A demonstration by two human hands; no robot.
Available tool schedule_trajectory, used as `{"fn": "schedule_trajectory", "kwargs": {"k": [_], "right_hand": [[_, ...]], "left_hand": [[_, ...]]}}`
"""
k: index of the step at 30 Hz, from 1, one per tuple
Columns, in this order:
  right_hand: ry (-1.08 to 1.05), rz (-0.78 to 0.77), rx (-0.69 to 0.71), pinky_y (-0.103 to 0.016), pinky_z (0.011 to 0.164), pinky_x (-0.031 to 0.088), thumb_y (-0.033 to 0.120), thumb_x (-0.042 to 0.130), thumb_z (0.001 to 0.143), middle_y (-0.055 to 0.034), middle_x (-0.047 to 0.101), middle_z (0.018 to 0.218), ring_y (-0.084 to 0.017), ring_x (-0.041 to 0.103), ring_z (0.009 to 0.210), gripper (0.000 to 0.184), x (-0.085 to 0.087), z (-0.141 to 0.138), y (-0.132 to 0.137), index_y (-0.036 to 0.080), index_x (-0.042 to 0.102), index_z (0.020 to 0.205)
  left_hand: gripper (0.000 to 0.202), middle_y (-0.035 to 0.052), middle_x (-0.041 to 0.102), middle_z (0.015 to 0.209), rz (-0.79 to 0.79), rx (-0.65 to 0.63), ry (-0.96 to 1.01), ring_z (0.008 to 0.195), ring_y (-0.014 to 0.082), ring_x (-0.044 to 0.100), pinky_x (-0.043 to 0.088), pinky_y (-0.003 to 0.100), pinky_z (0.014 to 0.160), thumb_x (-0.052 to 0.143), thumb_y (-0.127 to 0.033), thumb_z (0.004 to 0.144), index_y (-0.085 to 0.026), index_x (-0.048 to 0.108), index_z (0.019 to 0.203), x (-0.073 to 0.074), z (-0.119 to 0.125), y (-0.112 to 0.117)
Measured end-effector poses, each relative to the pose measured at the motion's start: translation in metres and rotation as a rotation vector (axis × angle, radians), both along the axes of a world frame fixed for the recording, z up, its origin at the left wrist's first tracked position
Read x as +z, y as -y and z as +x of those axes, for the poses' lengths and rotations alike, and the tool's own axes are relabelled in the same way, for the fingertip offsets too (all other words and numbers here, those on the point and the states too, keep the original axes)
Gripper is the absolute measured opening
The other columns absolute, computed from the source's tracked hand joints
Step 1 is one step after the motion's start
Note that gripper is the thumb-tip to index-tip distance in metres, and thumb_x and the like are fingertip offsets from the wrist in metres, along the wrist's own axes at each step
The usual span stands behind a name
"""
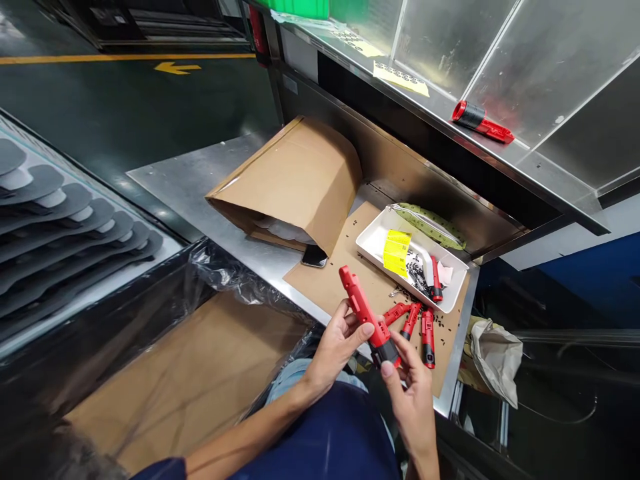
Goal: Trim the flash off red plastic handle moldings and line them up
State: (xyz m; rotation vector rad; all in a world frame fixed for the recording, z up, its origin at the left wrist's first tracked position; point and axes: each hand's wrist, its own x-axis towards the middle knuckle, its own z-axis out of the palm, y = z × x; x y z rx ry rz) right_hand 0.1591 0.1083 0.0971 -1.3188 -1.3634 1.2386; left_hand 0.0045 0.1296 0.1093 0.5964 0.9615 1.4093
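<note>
Head view, looking down over the worktop edge.

- Left hand point(336, 341): fingers point(367, 329) curled around the middle of a red tool body point(361, 308), thumb pressed on its upper face, the others wrapped beneath. Firm hold, lifted clear of the worktop point(190, 183).
- Right hand point(414, 393): fingers point(388, 369) pinched together on the black collar point(386, 349) at the near end of the same body. Thumb and forefinger meet there; the rest are loosely bent behind.
- Long axis of the red tool body: slanted, the far tip up and to the left beyond the left fingers, the collar end down and to the right, at the right fingers. The left hand carries the bulk and the right touches only the end.
- Just beyond the right fingers, on a cardboard mat point(345, 267): loose red parts point(427, 337), close together, with small dark screws scattered around them.
- Farther out from both hands: a white tray point(374, 235) with a yellow label point(397, 252), more screws and a red-and-white piece inside.
- Beyond the left fingers: a phone point(314, 256) lying flat, tucked against a folded cardboard sleeve point(300, 180).
- Well above the right hand, on the metal shelf point(450, 107): another red-and-black part point(483, 122), lying on its side.
- Left of the left forearm: a plastic-lined bin point(200, 373), floored with cardboard.
</note>
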Motion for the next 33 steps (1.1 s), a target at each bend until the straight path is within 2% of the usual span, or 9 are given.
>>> {"fn": "schedule_trajectory", "kwargs": {"k": [3,7,10,13,16,18,21,25,33], "right_hand": [[-0.181,-0.124,0.060,-0.036,0.081,0.061,0.063,0.066,0.088,-0.0130,0.074,0.117,-0.028,0.071,0.101,0.056,-0.013,-0.009,0.000,0.020,0.073,0.123],[-0.494,-0.295,0.149,-0.033,0.066,0.060,0.069,0.059,0.090,-0.0112,0.074,0.093,-0.021,0.070,0.075,0.060,-0.024,-0.019,-0.003,0.018,0.075,0.117],[-0.571,-0.313,0.132,-0.030,0.064,0.059,0.065,0.064,0.088,-0.0093,0.072,0.090,-0.018,0.067,0.069,0.054,-0.026,-0.019,-0.004,0.019,0.076,0.113],[-0.576,-0.299,0.132,-0.030,0.066,0.059,0.063,0.065,0.089,-0.0088,0.072,0.089,-0.018,0.066,0.071,0.053,-0.029,-0.013,-0.005,0.019,0.075,0.118],[-0.573,-0.296,0.123,-0.032,0.068,0.059,0.060,0.065,0.091,-0.0091,0.072,0.093,-0.019,0.066,0.074,0.051,-0.035,-0.004,-0.004,0.020,0.073,0.122],[-0.584,-0.315,0.113,-0.033,0.069,0.060,0.058,0.065,0.091,-0.0099,0.073,0.098,-0.019,0.066,0.074,0.050,-0.040,0.001,-0.004,0.020,0.073,0.121],[-0.618,-0.348,0.095,-0.035,0.069,0.060,0.058,0.067,0.090,-0.0111,0.073,0.104,-0.019,0.067,0.073,0.048,-0.045,0.005,-0.002,0.021,0.075,0.119],[-0.620,-0.353,0.060,-0.036,0.070,0.061,0.058,0.067,0.089,-0.0120,0.073,0.111,-0.021,0.069,0.078,0.048,-0.044,0.006,0.000,0.021,0.075,0.120],[-0.557,-0.280,0.022,-0.039,0.080,0.061,0.061,0.076,0.080,-0.0125,0.074,0.113,-0.028,0.071,0.097,0.052,-0.046,0.007,0.001,0.021,0.077,0.114]], "left_hand": [[0.082,0.0147,0.075,0.117,-0.018,0.024,0.030,0.116,0.0311,0.067,0.052,0.038,0.096,0.078,-0.071,0.071,-0.019,0.052,0.129,-0.005,0.000,-0.001],[0.092,0.0197,0.070,0.127,-0.041,-0.158,0.135,0.119,0.0341,0.064,0.052,0.041,0.094,0.053,-0.080,0.084,-0.017,0.045,0.149,-0.015,-0.002,0.002],[0.089,0.0191,0.062,0.139,0.080,-0.281,0.049,0.118,0.0333,0.063,0.054,0.035,0.080,0.063,-0.073,0.083,-0.021,0.045,0.152,-0.020,-0.007,0.003],[0.090,0.0157,0.058,0.144,0.220,-0.390,-0.035,0.125,0.0323,0.058,0.050,0.039,0.098,0.077,-0.062,0.078,-0.025,0.044,0.153,-0.022,-0.010,0.002],[0.084,0.0134,0.059,0.141,0.283,-0.425,-0.080,0.123,0.0298,0.058,0.041,0.044,0.111,0.076,-0.060,0.080,-0.026,0.048,0.151,-0.024,-0.010,0.001],[0.078,0.0119,0.059,0.139,0.285,-0.447,-0.094,0.106,0.0239,0.064,0.047,0.040,0.104,0.075,-0.058,0.082,-0.027,0.049,0.150,-0.026,-0.009,0.001],[0.079,0.0116,0.057,0.137,0.238,-0.488,-0.065,0.078,0.0128,0.061,0.053,0.028,0.074,0.075,-0.055,0.084,-0.030,0.045,0.152,-0.029,-0.005,0.003],[0.082,0.0124,0.058,0.133,0.207,-0.510,-0.034,0.070,0.0083,0.055,0.048,0.020,0.059,0.077,-0.058,0.081,-0.028,0.046,0.151,-0.030,-0.002,0.003],[0.077,0.0120,0.063,0.130,0.327,-0.516,-0.068,0.092,0.0166,0.064,0.053,0.030,0.087,0.076,-0.056,0.082,-0.024,0.050,0.147,-0.030,-0.008,0.000]]}}
